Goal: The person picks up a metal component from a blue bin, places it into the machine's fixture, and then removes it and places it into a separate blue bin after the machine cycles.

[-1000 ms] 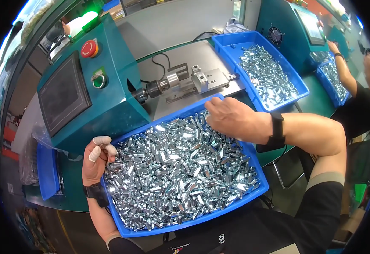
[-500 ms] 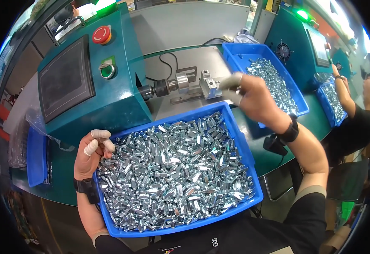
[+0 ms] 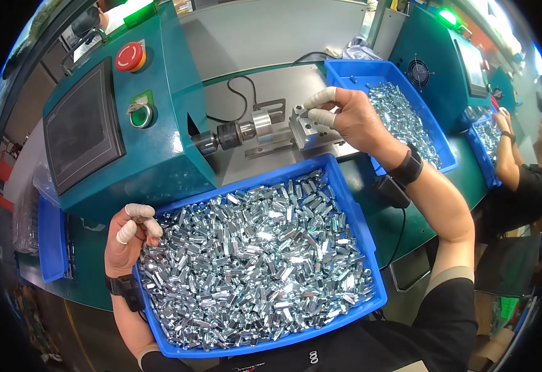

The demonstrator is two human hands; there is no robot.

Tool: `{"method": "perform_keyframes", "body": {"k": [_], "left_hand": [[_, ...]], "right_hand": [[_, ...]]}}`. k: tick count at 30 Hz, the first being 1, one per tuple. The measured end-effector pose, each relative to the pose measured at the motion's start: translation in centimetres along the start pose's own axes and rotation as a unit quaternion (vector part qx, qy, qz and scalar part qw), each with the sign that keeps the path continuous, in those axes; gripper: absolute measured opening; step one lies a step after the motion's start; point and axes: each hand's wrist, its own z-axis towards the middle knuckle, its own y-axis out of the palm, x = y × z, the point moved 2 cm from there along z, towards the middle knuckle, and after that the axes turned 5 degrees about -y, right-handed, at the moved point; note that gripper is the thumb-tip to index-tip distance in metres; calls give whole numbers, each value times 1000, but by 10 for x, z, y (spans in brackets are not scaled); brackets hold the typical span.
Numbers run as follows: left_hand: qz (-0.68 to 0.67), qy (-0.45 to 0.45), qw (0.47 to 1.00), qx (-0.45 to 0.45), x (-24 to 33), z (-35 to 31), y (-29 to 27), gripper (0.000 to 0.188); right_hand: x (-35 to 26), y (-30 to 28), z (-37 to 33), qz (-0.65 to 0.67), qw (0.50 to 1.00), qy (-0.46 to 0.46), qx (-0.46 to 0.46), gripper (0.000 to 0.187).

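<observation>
My right hand point(image 3: 361, 121), with pale finger cots on thumb and forefinger, pinches at the top of a metal clamping block point(image 3: 304, 131). Whatever lies between those fingertips is too small to make out. Facing the block is a spindle with a dark chuck point(image 3: 228, 134) and a round metal collar point(image 3: 261, 123). My left hand point(image 3: 128, 239), also in finger cots, curls at the left rim of a large blue bin point(image 3: 362, 239); its palm side is partly hidden. Heaped in that bin are shiny hexagonal metal standoffs point(image 3: 258, 260).
A teal machine housing point(image 3: 178, 136) carries a dark screen point(image 3: 81, 127), a red stop button point(image 3: 130, 57) and a green-ringed switch point(image 3: 140, 116). Beyond my right hand stands a second blue bin point(image 3: 441, 139) of metal parts. At far right, another person's arm point(image 3: 506, 155) reaches to a similar bin.
My right hand has moved left and slightly up, bringing its fingertips to the clamping block. My left hand stays curled by the bin rim. The view has shifted slightly.
</observation>
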Motion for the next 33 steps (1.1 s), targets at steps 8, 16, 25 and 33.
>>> {"method": "perform_keyframes", "body": {"k": [8,16,25,33], "left_hand": [[-5,-1,1000,2,-2,0,0,47],[1,2,1000,7,1,1,2,47],[-4,-1,1000,19,3,2,5,48],[-21,-7,1000,10,3,3,4,49]], "right_hand": [[-10,-3,-4,-154,983,-86,-49,16],[-15,6,-28,-34,997,72,-13,32],[-10,7,-29,100,987,114,-56,37],[-7,2,-11,112,975,132,-141,41]]}}
